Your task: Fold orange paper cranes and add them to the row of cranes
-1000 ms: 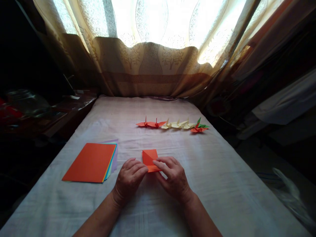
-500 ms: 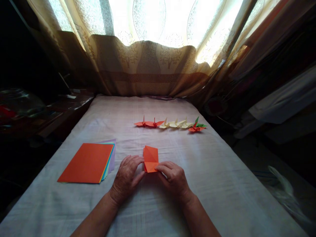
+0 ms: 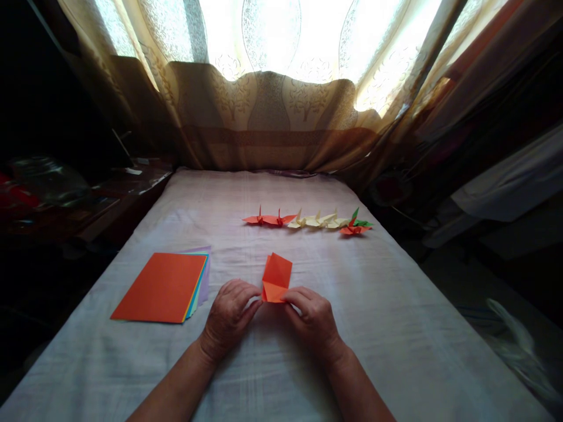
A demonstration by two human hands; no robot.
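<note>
A small folded sheet of orange origami paper (image 3: pixel 278 271) is between my two hands, with a crease across its lower part. My left hand (image 3: pixel 231 310) pinches its lower left corner between thumb and fingers. The fingers of my right hand (image 3: pixel 313 319) are closed on the lower right corner, the thumb partly hidden beneath. Beyond my hands a row of folded paper cranes runs to the right: two red cranes (image 3: pixel 269 220), several cream cranes (image 3: pixel 317 221), an orange crane (image 3: pixel 354 230) and a green crane (image 3: pixel 363 223) partly behind it.
Left of my hands lies a stack of square coloured paper (image 3: pixel 160 287), orange on top. Everything rests on a pale cloth-covered surface (image 3: pixel 211 199). A patterned curtain (image 3: pixel 272 111) hangs at the far edge. A cluttered dark table (image 3: pixel 132 181) stands left, and a clear plastic bag (image 3: pixel 519 346) lies right.
The folded orange paper has turned a little clockwise, its top tilting right. My left fingertips have moved down to its lower left corner. The whole view has shifted slightly.
</note>
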